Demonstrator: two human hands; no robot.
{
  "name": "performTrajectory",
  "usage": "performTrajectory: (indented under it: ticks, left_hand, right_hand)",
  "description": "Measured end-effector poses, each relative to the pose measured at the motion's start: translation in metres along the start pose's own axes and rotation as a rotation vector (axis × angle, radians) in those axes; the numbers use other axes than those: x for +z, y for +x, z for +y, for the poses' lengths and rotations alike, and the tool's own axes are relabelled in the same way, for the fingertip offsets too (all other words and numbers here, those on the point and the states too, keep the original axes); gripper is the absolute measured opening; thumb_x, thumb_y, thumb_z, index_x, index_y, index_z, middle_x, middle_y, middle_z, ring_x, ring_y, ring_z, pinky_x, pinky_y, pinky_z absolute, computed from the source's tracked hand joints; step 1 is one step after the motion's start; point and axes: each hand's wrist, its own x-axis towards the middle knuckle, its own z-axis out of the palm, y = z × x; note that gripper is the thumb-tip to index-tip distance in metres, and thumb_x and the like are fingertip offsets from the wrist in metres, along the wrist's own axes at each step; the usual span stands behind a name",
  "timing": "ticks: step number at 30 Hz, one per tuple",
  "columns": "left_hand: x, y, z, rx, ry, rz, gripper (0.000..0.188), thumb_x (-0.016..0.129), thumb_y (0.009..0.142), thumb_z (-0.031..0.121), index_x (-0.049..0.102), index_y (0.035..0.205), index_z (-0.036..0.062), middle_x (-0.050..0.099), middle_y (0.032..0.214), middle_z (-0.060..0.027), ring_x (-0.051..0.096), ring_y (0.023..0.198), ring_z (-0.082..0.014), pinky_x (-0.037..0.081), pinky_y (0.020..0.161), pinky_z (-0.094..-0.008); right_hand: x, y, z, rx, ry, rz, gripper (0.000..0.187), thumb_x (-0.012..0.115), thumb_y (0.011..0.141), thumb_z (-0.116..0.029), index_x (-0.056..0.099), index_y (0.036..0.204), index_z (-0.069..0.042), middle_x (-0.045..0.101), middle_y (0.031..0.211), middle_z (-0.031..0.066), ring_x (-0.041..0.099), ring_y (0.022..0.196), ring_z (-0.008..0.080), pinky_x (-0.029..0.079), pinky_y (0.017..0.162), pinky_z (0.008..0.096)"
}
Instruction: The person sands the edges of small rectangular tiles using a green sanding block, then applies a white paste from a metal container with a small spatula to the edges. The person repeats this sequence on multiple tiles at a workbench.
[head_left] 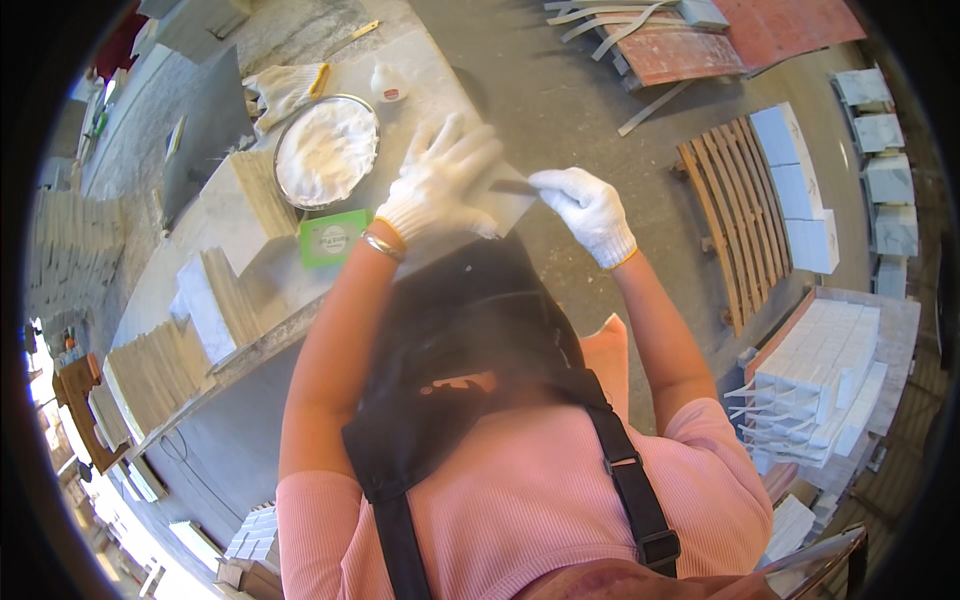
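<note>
My left hand (pixel 440 180), in a white knit glove, is over the near right part of the pale worktable (pixel 420 80). Its fingers are spread and smeared by motion, with nothing seen in them. To the right, just past the table's corner, my gloved right hand (pixel 588 212) is closed on a small scraper (pixel 514 187). The scraper's thin dark blade points left toward my left hand; its handle is hidden in the glove. A round bowl of white paste (pixel 327 150) lies left of my left hand. Below the bowl is a green box (pixel 333 239).
A small white bottle (pixel 388 84) and a spare glove (pixel 285 92) are near the bowl. Stacked stone tiles (pixel 245 210) line the table's left. On the floor at right are a wooden pallet (pixel 735 210) and strapped white tile stacks (pixel 815 370). Reddish boards (pixel 680 45) lie farther back.
</note>
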Motion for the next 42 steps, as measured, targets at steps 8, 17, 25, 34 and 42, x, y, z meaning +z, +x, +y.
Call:
performTrajectory:
  ticks: [8, 17, 25, 34, 42]
  left_hand:
    - [-0.014, -0.005, 0.020, -0.039, -0.013, 0.042, 0.100, 0.089, 0.063, 0.044, 0.054, 0.147, 0.0047, 0.045, 0.158, -0.0192, 0.028, 0.155, -0.0441, 0.022, 0.126, -0.0597]
    - [-0.059, -0.090, 0.036, -0.090, 0.245, 0.092, 0.059, 0.084, 0.067, 0.020, 0.064, 0.121, 0.0048, 0.058, 0.134, -0.0132, 0.054, 0.125, -0.0331, 0.046, 0.100, -0.0454]
    - [-0.064, -0.116, 0.017, -0.181, 0.299, -0.120, 0.036, 0.066, 0.078, 0.009, 0.066, 0.115, 0.0067, 0.064, 0.109, -0.0109, 0.060, 0.111, -0.0321, 0.048, 0.093, -0.0422]
    - [-0.179, -0.050, -0.021, 0.052, 0.483, 0.436, 0.039, 0.068, 0.076, 0.003, 0.069, 0.114, 0.0112, 0.072, 0.102, -0.0099, 0.068, 0.100, -0.0325, 0.056, 0.079, -0.0459]
    - [-0.160, 0.060, -0.129, -0.236, 0.572, -0.089, 0.056, 0.070, 0.086, 0.023, 0.063, 0.141, 0.0256, 0.073, 0.114, -0.0118, 0.069, 0.110, -0.0352, 0.057, 0.089, -0.0455]
  right_hand:
    - [-0.010, -0.022, 0.006, 0.299, 0.394, 0.077, 0.029, 0.072, 0.096, -0.002, 0.074, 0.125, -0.003, 0.073, 0.098, 0.0022, 0.063, 0.079, 0.0074, 0.051, 0.069, 0.0227]
    - [-0.004, -0.043, 0.013, 0.531, 0.681, 0.147, 0.050, 0.074, 0.095, -0.010, 0.062, 0.143, 0.001, 0.071, 0.096, 0.0029, 0.062, 0.078, 0.0097, 0.050, 0.070, 0.0253]
    - [0.009, -0.029, -0.001, 0.506, 0.740, 0.106, 0.052, 0.074, 0.096, -0.013, 0.060, 0.144, 0.002, 0.071, 0.097, 0.0046, 0.064, 0.081, 0.0106, 0.051, 0.071, 0.0263]
    - [0.006, -0.041, 0.002, 0.556, 0.880, 0.225, 0.051, 0.074, 0.097, -0.013, 0.060, 0.144, 0.002, 0.069, 0.097, 0.0038, 0.063, 0.080, 0.0109, 0.050, 0.070, 0.0259]
    - [0.011, -0.053, -0.012, 0.571, 0.898, 0.264, 0.051, 0.073, 0.098, -0.014, 0.058, 0.145, 0.001, 0.071, 0.096, 0.0050, 0.063, 0.078, 0.0105, 0.049, 0.068, 0.0246]
